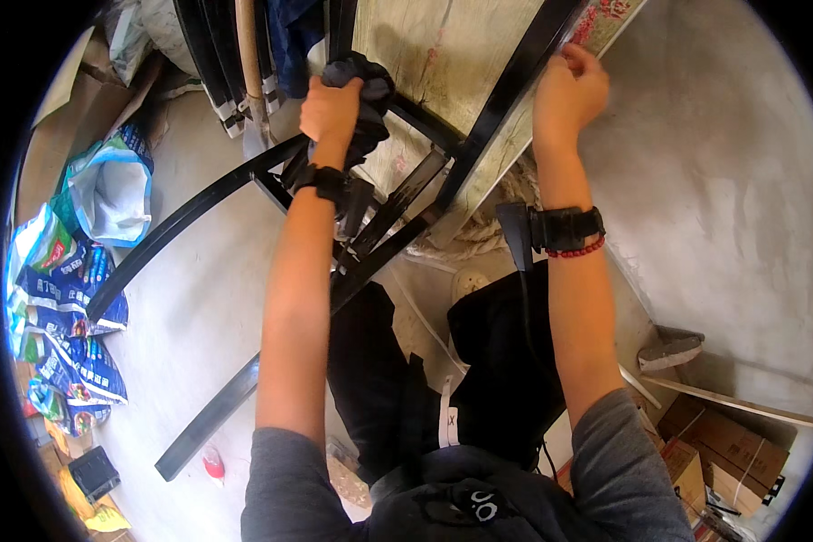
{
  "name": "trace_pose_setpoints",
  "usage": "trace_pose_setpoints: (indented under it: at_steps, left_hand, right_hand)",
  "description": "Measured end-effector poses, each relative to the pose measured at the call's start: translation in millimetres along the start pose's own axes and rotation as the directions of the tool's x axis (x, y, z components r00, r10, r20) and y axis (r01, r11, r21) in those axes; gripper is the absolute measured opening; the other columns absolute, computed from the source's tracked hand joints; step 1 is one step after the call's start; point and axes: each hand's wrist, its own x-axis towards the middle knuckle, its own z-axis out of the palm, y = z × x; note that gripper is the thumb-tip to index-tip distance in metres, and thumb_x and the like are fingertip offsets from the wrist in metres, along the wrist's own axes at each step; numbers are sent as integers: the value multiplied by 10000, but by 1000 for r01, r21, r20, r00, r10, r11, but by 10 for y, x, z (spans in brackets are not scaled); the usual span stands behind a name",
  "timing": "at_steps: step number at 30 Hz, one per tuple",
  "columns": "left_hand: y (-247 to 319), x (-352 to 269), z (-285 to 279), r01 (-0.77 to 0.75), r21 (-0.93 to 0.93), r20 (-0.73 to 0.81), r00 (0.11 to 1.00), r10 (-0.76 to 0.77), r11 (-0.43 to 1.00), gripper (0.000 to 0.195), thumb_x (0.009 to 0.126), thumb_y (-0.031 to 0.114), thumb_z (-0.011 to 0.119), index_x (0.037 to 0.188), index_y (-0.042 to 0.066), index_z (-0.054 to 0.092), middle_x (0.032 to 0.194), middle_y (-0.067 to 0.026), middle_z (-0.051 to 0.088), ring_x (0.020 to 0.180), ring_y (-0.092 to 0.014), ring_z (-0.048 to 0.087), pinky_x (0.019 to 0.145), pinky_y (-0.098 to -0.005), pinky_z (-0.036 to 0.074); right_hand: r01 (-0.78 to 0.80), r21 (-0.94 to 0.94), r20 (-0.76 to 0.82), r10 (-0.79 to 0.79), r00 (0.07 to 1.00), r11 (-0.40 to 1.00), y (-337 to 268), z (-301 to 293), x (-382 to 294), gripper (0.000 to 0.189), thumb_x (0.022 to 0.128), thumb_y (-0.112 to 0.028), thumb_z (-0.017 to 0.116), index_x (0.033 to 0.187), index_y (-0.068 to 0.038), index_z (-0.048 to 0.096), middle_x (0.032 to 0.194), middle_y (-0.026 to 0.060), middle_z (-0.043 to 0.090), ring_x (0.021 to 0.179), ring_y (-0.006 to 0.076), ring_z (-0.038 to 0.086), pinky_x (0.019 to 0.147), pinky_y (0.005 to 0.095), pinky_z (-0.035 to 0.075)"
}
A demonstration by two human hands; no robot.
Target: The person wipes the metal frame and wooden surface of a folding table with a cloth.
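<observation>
My left hand [329,114] grips a bunched dark cloth [366,81] above a black metal frame [493,101]. One long bar of this frame reaches out to the lower left. Beneath the cloth, some of the frame's joints are hidden. My right hand [572,96] is raised at the upper right, fingers curled, beside the frame's slanting bar and the edge of a wooden board [440,40] with red markings. Whether anything is between those fingers, I cannot tell. A worn, dark crosspiece [406,196] spans the frame near my knees.
Blue printed plastic bags [74,291] and an opened bag [112,193] lie at left. A wooden-handled tool [249,54] leans beside dark bars [203,54]. Rope [474,240] lies under the board. At lower right are cardboard boxes [725,447] and a grey block [671,351].
</observation>
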Motion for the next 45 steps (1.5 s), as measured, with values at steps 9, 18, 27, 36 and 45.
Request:
trace_pose_setpoints:
  at_steps: [9, 18, 27, 36, 45]
  left_hand:
    - [67, -217, -350, 39, -574, 149, 987, 57, 818, 646, 594, 438, 709, 1056, 7, 574, 1014, -211, 607, 982, -345, 566, 846, -366, 425]
    - [73, -780, -767, 347, -759, 464, 882, 83, 551, 702, 838, 562, 472, 1291, 42, 343, 1255, -145, 452, 1123, -244, 459, 921, -324, 369]
    - [-160, -857, -1237, 597, -722, 678, 507, 532, 351, 788, 848, 669, 217, 1389, 96, 214, 1330, -225, 323, 1166, -285, 407, 996, -365, 283]
    - [-608, -724, -821, -41, -469, 607, 711, 356, 882, 529, 749, 396, 636, 1125, 58, 479, 992, -119, 580, 964, -224, 545, 810, -376, 419]
    - [-878, -1167, -108, -678, 45, 618, 596, 513, 734, 612, 673, 380, 710, 1097, -7, 497, 1091, -173, 527, 984, -321, 538, 843, -437, 409]
  right_hand:
    - [141, 57, 308, -152, 939, 988, -57, 125, -414, 283, 725, -176, 603, 949, -18, 533, 845, 126, 540, 799, 267, 530, 729, 362, 415]
    - [-359, 108, 967, -15, 253, 927, -239, 150, -939, 866, 740, -479, 661, 1242, 130, 305, 1182, 226, 465, 1120, 268, 458, 958, 301, 332]
    - [-792, 126, 925, 219, 312, 598, -379, 71, -995, 592, 639, -248, 769, 1111, 17, 528, 1025, 101, 589, 922, 190, 562, 835, 285, 429]
    - [514, 79, 322, -510, 798, 854, -1153, -466, 288, 702, 543, -226, 766, 1161, -27, 498, 1082, 165, 572, 998, 291, 551, 906, 371, 400]
    - [652, -714, 554, -777, 301, -256, -1656, -699, 2001, 620, 631, -210, 635, 1224, -338, 505, 861, 42, 568, 861, 220, 538, 735, 370, 343]
